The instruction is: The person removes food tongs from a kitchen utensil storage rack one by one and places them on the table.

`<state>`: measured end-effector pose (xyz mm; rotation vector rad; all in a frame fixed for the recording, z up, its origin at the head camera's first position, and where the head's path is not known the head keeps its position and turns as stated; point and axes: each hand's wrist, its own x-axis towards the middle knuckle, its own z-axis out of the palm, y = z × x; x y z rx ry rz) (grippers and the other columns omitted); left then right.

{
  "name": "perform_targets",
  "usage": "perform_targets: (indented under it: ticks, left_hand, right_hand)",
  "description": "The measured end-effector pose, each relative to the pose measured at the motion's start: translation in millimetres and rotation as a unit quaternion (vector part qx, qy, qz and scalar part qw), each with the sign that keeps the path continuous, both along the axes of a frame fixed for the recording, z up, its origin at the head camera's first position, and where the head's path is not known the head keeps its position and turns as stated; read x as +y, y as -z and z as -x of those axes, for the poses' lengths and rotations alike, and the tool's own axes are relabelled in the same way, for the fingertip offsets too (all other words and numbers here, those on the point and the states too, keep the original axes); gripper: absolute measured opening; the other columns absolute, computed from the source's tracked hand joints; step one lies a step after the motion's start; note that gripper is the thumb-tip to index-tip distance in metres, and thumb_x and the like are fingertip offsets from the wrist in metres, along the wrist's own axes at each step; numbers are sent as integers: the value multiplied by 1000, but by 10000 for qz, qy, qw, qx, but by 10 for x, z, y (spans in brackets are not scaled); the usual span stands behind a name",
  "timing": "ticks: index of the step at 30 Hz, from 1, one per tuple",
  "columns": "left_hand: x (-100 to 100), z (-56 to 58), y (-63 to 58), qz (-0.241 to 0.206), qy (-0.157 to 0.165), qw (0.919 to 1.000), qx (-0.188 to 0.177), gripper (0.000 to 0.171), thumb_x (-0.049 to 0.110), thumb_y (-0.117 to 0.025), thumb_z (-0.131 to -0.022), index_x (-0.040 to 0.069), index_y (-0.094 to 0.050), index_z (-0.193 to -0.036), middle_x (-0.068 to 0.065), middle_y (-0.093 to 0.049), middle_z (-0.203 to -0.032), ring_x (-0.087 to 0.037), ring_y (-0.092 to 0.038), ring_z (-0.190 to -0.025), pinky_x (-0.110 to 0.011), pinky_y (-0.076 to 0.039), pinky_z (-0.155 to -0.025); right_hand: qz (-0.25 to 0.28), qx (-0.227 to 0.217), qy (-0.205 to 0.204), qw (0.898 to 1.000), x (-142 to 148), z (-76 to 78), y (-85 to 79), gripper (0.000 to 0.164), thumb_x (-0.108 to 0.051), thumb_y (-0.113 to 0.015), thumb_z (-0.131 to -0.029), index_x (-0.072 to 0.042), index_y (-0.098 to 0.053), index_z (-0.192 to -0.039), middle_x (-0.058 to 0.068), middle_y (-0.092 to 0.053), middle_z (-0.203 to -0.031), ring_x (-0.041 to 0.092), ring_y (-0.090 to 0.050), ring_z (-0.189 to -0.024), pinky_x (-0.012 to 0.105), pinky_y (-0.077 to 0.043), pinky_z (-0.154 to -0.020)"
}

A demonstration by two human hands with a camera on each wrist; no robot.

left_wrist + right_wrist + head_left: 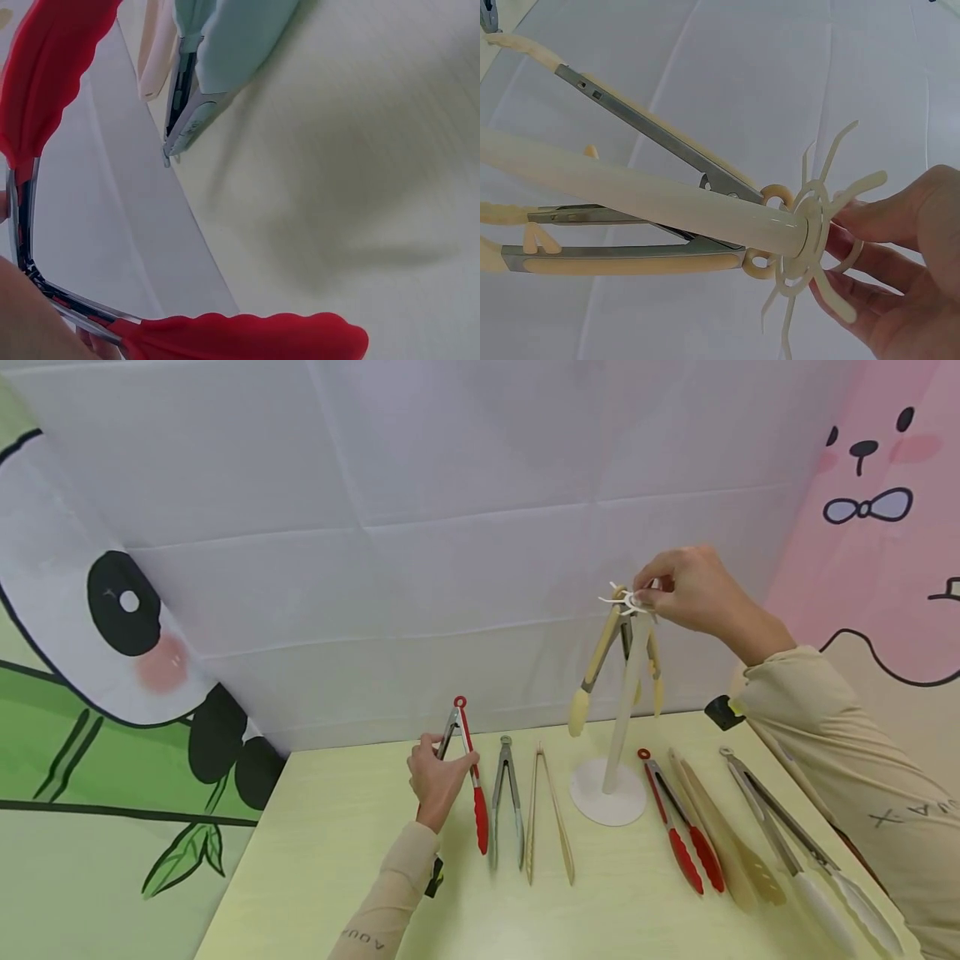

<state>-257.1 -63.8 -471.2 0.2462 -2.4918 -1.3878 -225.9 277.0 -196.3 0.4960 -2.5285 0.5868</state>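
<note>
My left hand [438, 783] grips a pair of red-tipped metal tongs [481, 818], its arms spread apart and its red loop upward. In the left wrist view the two scalloped red heads [247, 336] stand wide of each other. My right hand [693, 593] pinches the top of a white stand [619, 731], where curved hooks [861, 185] fan out from a ring. Fingers and thumb lie at the small white loop [853, 259] above the hooks. Cream-yellow tongs [579, 710] hang by their loops from the hooks; the right wrist view shows two pairs [630, 264].
Between left hand and stand lie grey-green tongs [507, 777] and slim beige tongs [558, 818]. To the stand's right are red-tipped tongs [678, 852], beige tongs with a slotted head [720, 839] and long white-tipped tongs [795, 843]. A pale cloth wall [420, 585] rises behind the table [300, 860].
</note>
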Motion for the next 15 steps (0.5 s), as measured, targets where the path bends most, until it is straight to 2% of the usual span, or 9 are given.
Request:
perform_targets:
  ticks: [6, 15]
  left_hand:
    - [3, -1, 64, 119, -31, 9999, 3, 56, 37, -78, -66, 14, -54, -111, -8, -50, -93, -27, -42, -96, -52, -32, -80]
    - [-12, 28, 136, 280, -163, 9994, -97, 55, 36, -77, -64, 15, -54, -109, -8, -50, -93, -27, -42, -97, -51, -33, -79]
  right_hand:
    - [-131, 186, -62, 9997, 5, 16, 11, 8, 2, -67, -79, -1, -74, -81, 10, -64, -70, 20, -46, -57, 32, -33, -57]
    - [-105, 136, -73, 9998, 9, 28, 15, 7, 1, -68, -80, -1, -74, -82, 10, -64, -71, 20, -46, -58, 33, -32, -59]
